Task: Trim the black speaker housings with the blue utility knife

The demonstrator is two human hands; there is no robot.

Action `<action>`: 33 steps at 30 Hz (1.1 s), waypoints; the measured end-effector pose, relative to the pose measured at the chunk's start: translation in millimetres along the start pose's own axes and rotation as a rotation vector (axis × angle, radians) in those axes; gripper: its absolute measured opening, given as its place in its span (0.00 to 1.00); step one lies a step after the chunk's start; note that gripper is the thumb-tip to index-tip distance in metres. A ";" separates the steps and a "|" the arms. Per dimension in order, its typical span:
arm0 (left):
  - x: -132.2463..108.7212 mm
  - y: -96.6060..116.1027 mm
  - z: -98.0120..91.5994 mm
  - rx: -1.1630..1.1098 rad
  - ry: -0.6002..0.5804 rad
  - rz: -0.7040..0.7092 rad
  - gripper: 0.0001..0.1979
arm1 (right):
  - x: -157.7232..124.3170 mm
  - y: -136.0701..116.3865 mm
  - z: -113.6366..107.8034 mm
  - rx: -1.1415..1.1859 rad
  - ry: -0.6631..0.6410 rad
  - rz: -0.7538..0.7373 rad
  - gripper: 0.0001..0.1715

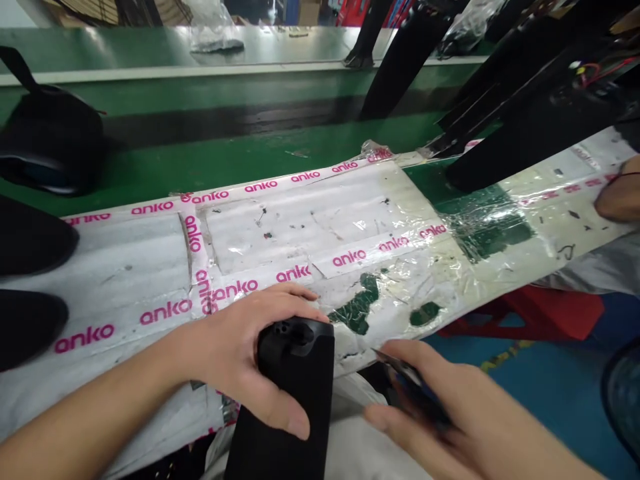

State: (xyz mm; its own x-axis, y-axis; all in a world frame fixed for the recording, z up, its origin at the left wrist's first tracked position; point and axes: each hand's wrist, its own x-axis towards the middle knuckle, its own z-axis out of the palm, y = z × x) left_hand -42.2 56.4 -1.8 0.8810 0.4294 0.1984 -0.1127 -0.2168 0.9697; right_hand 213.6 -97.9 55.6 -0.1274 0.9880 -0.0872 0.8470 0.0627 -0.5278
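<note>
My left hand (240, 353) is wrapped round the upper end of a long black plastic part (295, 393) that leans over the near edge of the workbench (310, 227). Its thumb lies across the part's front and the fingers curl over the top. My right hand (450, 413), low on the right and a little blurred, pinches a small dark flat piece (405, 380) just beside the black part. The two hands are close but apart.
The bench is covered in white padding and clear tape printed "anko". Black parts (30, 280) lie at the left edge. A green conveyor (225, 140) runs behind. Several long black parts (500, 100) lean at the upper right. Another person's hand (617, 197) rests at the right edge. A red stool (540, 310) stands below.
</note>
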 end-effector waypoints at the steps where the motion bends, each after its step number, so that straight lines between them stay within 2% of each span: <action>1: -2.1 6.0 -6.4 0.032 -0.025 -0.017 0.38 | 5.0 -5.5 13.9 0.149 -0.036 0.057 0.17; 3: -6.5 24.2 -22.1 0.109 -0.111 -0.125 0.42 | 13.4 -13.8 38.4 0.427 -0.101 0.179 0.19; 5: -8.8 47.7 -35.4 0.204 -0.210 -0.255 0.46 | 19.8 -19.1 56.9 0.636 -0.145 0.232 0.22; 7: -7.8 69.5 -39.9 0.267 -0.280 -0.326 0.42 | 25.0 -23.4 69.2 0.757 -0.171 0.224 0.24; 9: -4.8 83.1 -34.2 0.340 -0.253 -0.451 0.37 | 29.4 -27.9 75.6 0.800 -0.168 0.219 0.21; 13: 0.8 81.1 -14.2 0.541 -0.075 -0.706 0.37 | 35.4 -34.0 76.2 0.969 -0.203 0.253 0.19; 15: 2.7 71.2 -10.3 0.463 -0.053 -0.718 0.33 | 35.6 -33.7 74.1 1.077 -0.210 0.278 0.17; 17: 3.2 58.4 -9.4 0.300 -0.024 -0.705 0.32 | 32.5 -31.5 71.8 1.101 -0.151 0.294 0.15; 21: -0.3 28.7 -0.4 -0.159 0.118 -0.621 0.38 | 16.1 -25.3 65.3 0.916 0.001 0.314 0.14; 24: -0.9 14.1 11.5 -0.417 0.103 -0.584 0.38 | 6.5 -20.9 55.5 0.617 0.122 0.281 0.16; 26: 1.0 12.7 15.5 -0.316 0.069 -0.572 0.35 | 8.1 -17.4 47.1 0.428 0.155 0.120 0.14; 29: 3.5 18.4 13.5 -0.003 0.098 -0.509 0.30 | 19.1 -10.9 36.5 0.130 0.143 -0.198 0.10; 31: 3.6 21.3 10.7 0.063 0.082 -0.488 0.29 | 25.5 -7.3 32.1 -0.133 0.149 -0.301 0.12; 33: 3.3 21.6 9.5 0.050 0.051 -0.475 0.30 | 27.7 -5.6 28.3 -0.359 0.139 -0.338 0.14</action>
State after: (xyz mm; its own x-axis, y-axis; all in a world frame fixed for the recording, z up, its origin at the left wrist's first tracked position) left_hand -37.4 44.8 18.5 0.8059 0.5330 -0.2575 0.3206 -0.0274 0.9468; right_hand 190.7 -74.9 32.1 -0.3760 0.9119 0.1645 0.8972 0.4027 -0.1814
